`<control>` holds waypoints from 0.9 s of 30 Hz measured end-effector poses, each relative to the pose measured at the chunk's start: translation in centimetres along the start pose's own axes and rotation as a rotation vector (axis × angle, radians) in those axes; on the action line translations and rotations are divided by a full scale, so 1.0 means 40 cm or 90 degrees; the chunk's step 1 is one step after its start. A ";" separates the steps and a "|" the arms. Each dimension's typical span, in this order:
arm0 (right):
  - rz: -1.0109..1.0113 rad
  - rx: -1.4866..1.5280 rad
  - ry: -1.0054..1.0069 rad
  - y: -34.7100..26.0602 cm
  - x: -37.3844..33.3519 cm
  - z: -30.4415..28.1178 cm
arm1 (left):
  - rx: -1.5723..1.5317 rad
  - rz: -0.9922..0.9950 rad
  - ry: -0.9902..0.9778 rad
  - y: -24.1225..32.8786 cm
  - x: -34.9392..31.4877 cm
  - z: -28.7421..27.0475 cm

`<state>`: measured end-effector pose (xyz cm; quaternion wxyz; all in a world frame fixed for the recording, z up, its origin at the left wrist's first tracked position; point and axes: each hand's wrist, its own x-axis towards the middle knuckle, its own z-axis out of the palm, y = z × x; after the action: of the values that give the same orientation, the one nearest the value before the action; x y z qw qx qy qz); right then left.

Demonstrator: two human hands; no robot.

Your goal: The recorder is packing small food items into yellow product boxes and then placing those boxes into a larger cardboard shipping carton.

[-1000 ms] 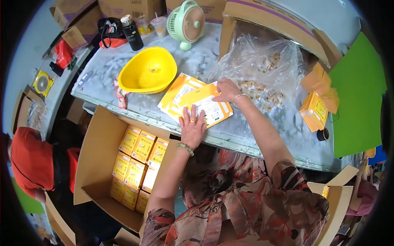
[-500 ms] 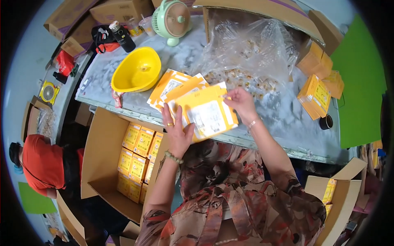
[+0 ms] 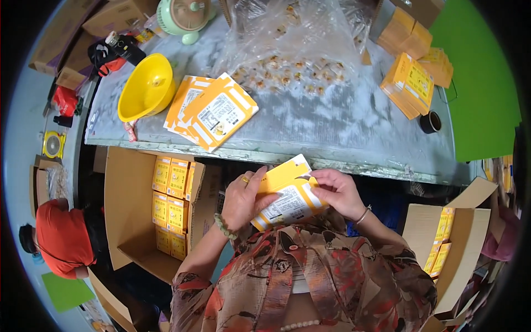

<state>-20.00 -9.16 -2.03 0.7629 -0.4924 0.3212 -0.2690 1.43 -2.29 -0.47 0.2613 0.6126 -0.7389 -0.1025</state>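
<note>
A yellow, orange and white flat carton (image 3: 289, 203) is held in front of my body, just off the table's near edge. My left hand (image 3: 243, 198) grips its left side, the thumb lying across the printed face. Fingers and thumb of my right hand (image 3: 338, 195) pinch the opposite side near its upper corner. On the table beyond lies a fanned stack of similar flat cartons (image 3: 221, 113), touched by neither hand.
A yellow basin (image 3: 128, 105) stands left of the stack. Clear plastic bags of small wrapped pieces (image 3: 298, 74) lie farther back. At right are carton bundles (image 3: 406, 88) and a dark round cup (image 3: 430, 123). An open cardboard box (image 3: 130, 229) of filled cartons sits below the table.
My hands have lifted the top flat carton off the stack and drawn it toward my body. The view has shifted, so the table items sit farther left and higher.
</note>
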 end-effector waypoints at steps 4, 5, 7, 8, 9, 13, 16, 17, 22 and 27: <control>0.018 -0.162 -0.197 0.008 0.004 -0.010 | 0.035 0.082 -0.049 0.029 0.007 0.006; -0.017 -0.206 -0.263 0.018 0.009 -0.008 | 0.036 0.081 -0.049 0.028 0.001 0.013; 0.011 -0.110 -0.226 0.006 0.025 0.011 | -0.048 0.079 -0.165 0.024 -0.011 0.020; 0.002 -0.209 -0.239 -0.021 0.042 0.011 | -0.124 0.044 -0.257 0.009 -0.010 0.016; -0.008 -0.309 -0.252 -0.048 0.059 0.014 | -0.122 0.043 -0.255 0.006 -0.001 0.010; -0.536 -0.540 0.248 -0.110 0.130 0.017 | -0.481 -0.261 0.048 0.001 0.006 0.030; -0.432 -0.582 0.247 -0.028 0.148 0.011 | -0.601 -0.246 0.196 0.030 -0.015 0.067; -0.336 -0.584 0.194 0.034 0.135 0.017 | -0.600 -0.203 0.232 0.044 -0.022 0.085; -0.175 -0.378 0.062 0.045 0.072 0.052 | -0.786 -0.330 0.216 0.025 -0.050 0.104; -0.285 -0.349 0.001 0.039 0.090 0.053 | -0.659 -0.374 0.077 -0.045 -0.050 0.080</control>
<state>-15.91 -9.97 -3.63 0.5243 -0.7370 0.2662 -0.3334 1.55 -1.31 -4.54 0.5279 0.5892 -0.3765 -0.4820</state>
